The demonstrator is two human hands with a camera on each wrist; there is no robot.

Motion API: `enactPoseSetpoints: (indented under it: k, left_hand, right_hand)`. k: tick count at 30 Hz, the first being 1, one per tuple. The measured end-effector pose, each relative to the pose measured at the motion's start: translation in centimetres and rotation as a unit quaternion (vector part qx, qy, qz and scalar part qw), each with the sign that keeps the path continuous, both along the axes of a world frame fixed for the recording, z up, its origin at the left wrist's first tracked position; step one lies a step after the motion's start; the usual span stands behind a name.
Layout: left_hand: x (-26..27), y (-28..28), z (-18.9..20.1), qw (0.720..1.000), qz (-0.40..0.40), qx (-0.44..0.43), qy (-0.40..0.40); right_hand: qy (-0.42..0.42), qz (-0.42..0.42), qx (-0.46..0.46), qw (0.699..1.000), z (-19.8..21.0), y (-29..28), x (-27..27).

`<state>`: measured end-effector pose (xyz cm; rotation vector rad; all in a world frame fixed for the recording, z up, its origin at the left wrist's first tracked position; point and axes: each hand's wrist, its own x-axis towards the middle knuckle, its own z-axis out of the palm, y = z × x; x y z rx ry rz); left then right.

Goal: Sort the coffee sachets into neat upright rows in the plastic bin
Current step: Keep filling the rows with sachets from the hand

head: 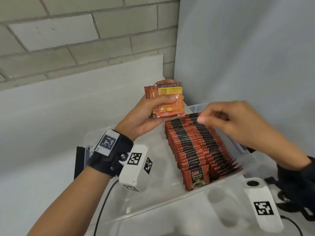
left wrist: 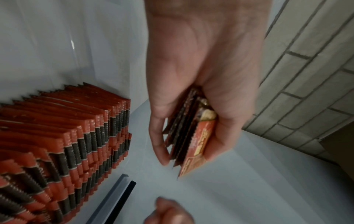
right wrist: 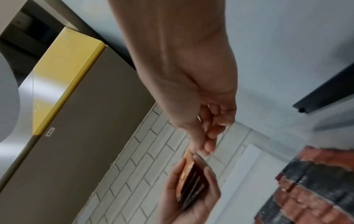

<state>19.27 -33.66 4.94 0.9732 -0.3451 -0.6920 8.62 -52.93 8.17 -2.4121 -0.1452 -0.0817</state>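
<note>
My left hand (head: 150, 114) grips a small stack of red and yellow coffee sachets (head: 166, 99) upright above the bin's far left side; its fingers wrap the stack (left wrist: 193, 136). Two tight upright rows of red and black sachets (head: 196, 143) fill the right part of the clear plastic bin (head: 153, 206), with a "D2X Black Coffee" front showing at the near end. Motion-blurred, my right hand (head: 230, 120) hovers over the far end of the rows, fingers loosely curled with nothing visible in them. In the right wrist view, its fingertips (right wrist: 206, 145) come close to the held stack (right wrist: 191, 181).
The bin's left half (head: 144, 142) holds no sachets. A white brick wall (head: 68, 31) and a white upstand stand behind, a pale panel (head: 247, 48) to the right. A black object (head: 80, 160) sits at the bin's left edge. Cables (head: 102, 201) run along the near side.
</note>
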Motion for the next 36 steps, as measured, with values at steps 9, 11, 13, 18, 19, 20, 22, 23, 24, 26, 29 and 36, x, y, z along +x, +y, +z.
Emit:
enactPoseSetpoints:
  k: [9,11,13,18,19,20,22,23,24,26,29,36]
  left_hand:
    - [0.2,-0.2,-0.2,0.999,-0.013,0.030,-0.023]
    - [0.1,-0.3,-0.1,0.999,-0.020,0.031,-0.023]
    - [0.1,-0.3,-0.1,0.999,-0.030,0.032,-0.027]
    - [-0.3,-0.3,0.2,0.997,-0.041,0.068,-0.004]
    - [-0.3,-0.3,0.4,0.996,-0.042,0.074,0.015]
    - [-0.3,-0.3,0.5,0.996,-0.043,0.077,0.030]
    - [-0.1,-0.3,0.6,0.995,-0.047,0.075,0.050]
    - [-0.2,-0.3,0.6,0.995,-0.047,0.071,0.056]
    - [-0.2,-0.3,0.6,0.995,-0.042,0.064,0.062]
    - [-0.3,-0.2,0.6,0.996,-0.034,0.043,0.070]
    - [-0.3,-0.2,0.6,0.997,-0.024,0.016,0.066]
    - [0.0,-0.1,0.4,0.999,0.002,-0.006,0.032]
  right_hand:
    - [-0.020,-0.059,0.156,0.986,0.7,2.0,2.9]
    - [-0.003,-0.063,0.179,0.982,0.7,2.4,3.2]
    - [-0.002,-0.058,0.183,0.981,0.7,2.8,3.3]
    - [-0.034,-0.067,0.222,0.972,0.5,2.8,3.4]
    - [-0.055,-0.070,0.236,0.968,0.7,2.8,3.3]
    - [-0.080,-0.069,0.256,0.961,1.0,2.7,3.2]
    - [-0.124,-0.057,0.289,0.948,1.4,2.5,2.7]
    - [-0.137,-0.047,0.297,0.944,1.5,2.4,2.5]
    - [-0.144,-0.033,0.296,0.944,1.5,2.2,2.3]
    - [-0.148,-0.001,0.268,0.952,1.3,2.0,2.0]
    - [-0.134,0.021,0.220,0.966,0.7,1.7,1.6]
    - [-0.076,0.005,0.287,0.955,-0.1,1.5,1.2]
